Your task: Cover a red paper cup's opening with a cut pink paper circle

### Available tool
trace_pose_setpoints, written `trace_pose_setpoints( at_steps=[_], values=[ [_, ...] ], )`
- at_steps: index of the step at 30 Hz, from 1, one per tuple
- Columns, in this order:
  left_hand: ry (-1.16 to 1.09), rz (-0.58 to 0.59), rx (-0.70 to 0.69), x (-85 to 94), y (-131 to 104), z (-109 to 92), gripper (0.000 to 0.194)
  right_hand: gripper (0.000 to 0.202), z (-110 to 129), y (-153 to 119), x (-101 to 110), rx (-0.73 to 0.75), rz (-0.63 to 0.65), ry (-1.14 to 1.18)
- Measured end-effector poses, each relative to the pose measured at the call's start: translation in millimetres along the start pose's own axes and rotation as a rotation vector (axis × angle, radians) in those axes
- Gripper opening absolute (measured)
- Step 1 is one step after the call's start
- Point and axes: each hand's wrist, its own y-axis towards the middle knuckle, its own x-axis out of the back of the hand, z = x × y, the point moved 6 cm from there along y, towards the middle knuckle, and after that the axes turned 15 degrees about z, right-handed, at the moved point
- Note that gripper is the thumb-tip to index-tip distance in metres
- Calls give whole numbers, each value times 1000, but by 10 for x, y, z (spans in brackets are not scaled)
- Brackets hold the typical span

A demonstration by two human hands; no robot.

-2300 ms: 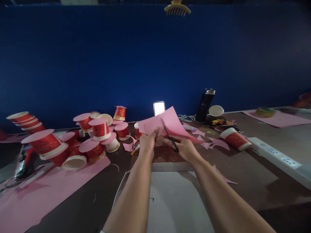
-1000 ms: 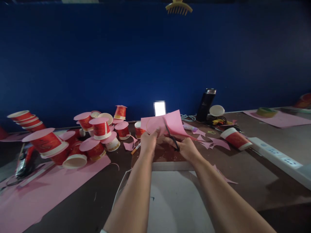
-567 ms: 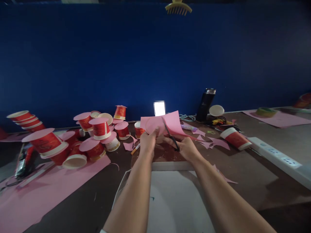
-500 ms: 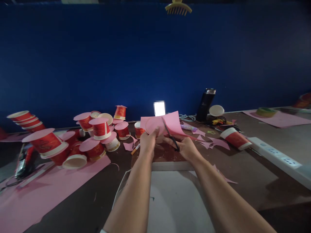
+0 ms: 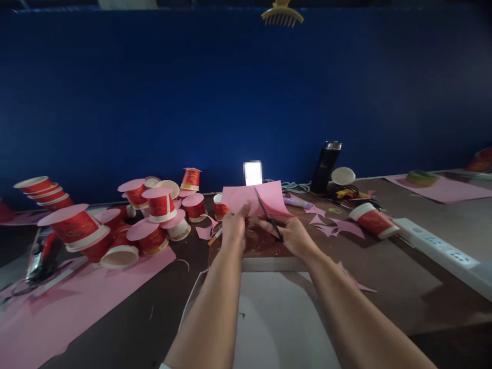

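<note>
While lying spread along the lower left of the frame under a heap of red paper cups [image 5: 80, 230] capped with pink discs, a large pink sheet [image 5: 65, 302] covering that end of the brown table [image 5: 403, 277]. Just right of the heap, at frame centre, the left hand [image 5: 234, 228] closing thumb and fingers on a pink paper [image 5: 265, 199], pinching its near edge where a round shape is partly cut free, holding it raised above the table and tilted toward the blue wall. Immediately right, the right hand [image 5: 294, 236] wrapping closed around the black handles of scissors [image 5: 269, 220], blades biting into the paper's middle. Farther right, pink scraps [image 5: 334, 225] lying scattered, a red cup [image 5: 374, 220] lying on its side, a black flask [image 5: 325, 166] standing upright behind, and a white power strip [image 5: 442, 251] running toward the right edge.
</note>
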Motion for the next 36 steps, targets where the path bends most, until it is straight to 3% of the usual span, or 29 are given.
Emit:
trace_pose_setpoints(
  at_steps=[5, 14, 20, 28, 36],
  values=[
    [53, 48, -51, -18, 13, -8, 32, 53, -48, 17, 12, 3, 1, 28],
    [403, -14, -75, -8, -71, -197, 32, 55, -5, 14, 23, 34, -30, 30],
    [397, -11, -46, 8, -49, -164, 28, 51, 57, -12, 30, 25, -69, 46],
    [276, 0, -45, 59, 19, -51, 37, 54, 26, -9, 36, 14, -64, 61],
    [274, 3, -63, 56, 15, -68, 39, 45, 70, -29, 31, -2, -79, 5]
  ],
)
